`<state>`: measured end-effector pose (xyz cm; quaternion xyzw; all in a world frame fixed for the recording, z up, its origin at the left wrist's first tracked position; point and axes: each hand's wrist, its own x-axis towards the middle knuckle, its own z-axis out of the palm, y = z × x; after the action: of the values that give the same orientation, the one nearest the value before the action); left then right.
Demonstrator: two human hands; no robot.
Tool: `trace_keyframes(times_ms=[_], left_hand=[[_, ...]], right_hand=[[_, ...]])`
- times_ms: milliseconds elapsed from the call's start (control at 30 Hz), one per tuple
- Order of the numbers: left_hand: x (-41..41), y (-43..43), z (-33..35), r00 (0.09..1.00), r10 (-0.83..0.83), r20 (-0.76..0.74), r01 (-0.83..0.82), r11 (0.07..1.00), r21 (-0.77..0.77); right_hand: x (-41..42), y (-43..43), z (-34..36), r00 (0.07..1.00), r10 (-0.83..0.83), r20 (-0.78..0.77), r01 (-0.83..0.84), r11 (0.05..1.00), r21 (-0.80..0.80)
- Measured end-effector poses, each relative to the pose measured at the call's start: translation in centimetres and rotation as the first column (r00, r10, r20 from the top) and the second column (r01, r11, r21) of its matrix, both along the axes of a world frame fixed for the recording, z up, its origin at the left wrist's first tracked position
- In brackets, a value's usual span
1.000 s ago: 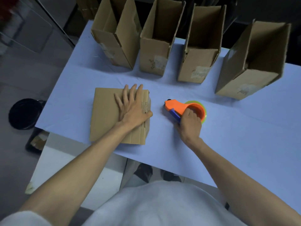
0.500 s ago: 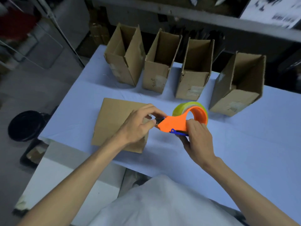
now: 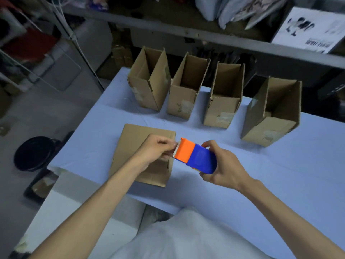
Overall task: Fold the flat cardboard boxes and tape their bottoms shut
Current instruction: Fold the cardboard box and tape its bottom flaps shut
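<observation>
Behind, four open boxes (image 3: 187, 94); right hand (image 3: 225, 168) grips tape dispenser (image 3: 196, 157)

My left hand (image 3: 155, 150) covered the middle right of the flat box (image 3: 139, 146), and my right hand (image 3: 222, 167) hid the tape dispenser (image 3: 196, 157)'s roll. Shelf clutter along the frame's top edge was blurred and cropped.

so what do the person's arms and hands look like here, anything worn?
Both forearms are bare to the bottom edge of the picture: no sleeves in view, and no gloves, rings, watch or wristband on the left hand or the right hand. A pale, white-looking top covers the torso at the bottom of the view.
</observation>
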<state>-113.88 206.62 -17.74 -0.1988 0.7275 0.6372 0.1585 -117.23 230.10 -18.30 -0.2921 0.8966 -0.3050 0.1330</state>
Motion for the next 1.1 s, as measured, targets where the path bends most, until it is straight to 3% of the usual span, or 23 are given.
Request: trace_keyframes(times_ms=[133, 467, 767, 867, 967, 1100], left_hand=[[0.0, 0.1, -0.2, 0.995, 0.086, 0.045, -0.086, 0.996, -0.010], [0.1, 0.7, -0.3, 0.990, 0.134, -0.038, -0.138, 0.925, -0.355], [0.2, 0.3, -1.0, 0.980, 0.197, -0.013, -0.187, 0.909, -0.372], [0.1, -1.1, -1.4, 0.966, 0.259, -0.016, -0.238, 0.857, -0.457], [0.1, -3.4, -1.9, 0.946, 0.323, 0.008, -0.277, 0.823, -0.496], [0.6, -2.6, -2.4, 0.965, 0.260, 0.041, -0.205, 0.839, -0.504]], right_hand=[[-0.8, -0.1, 0.0, 0.992, -0.009, -0.126, 0.008, 1.000, -0.006], [-1.2, -0.6, 0.3, 0.999, 0.024, -0.038, -0.026, 0.999, -0.034], [-3.0, -1.1, 0.7, 0.986, 0.166, -0.009, -0.166, 0.981, -0.104], [-2.9, -0.3, 0.3, 0.976, 0.214, -0.045, -0.217, 0.975, -0.051], [-3.0, 1.6, -0.5, 0.985, 0.155, -0.081, -0.157, 0.987, -0.023], [-3.8, 2.5, -1.5, 0.972, 0.194, -0.130, -0.177, 0.976, 0.131]])
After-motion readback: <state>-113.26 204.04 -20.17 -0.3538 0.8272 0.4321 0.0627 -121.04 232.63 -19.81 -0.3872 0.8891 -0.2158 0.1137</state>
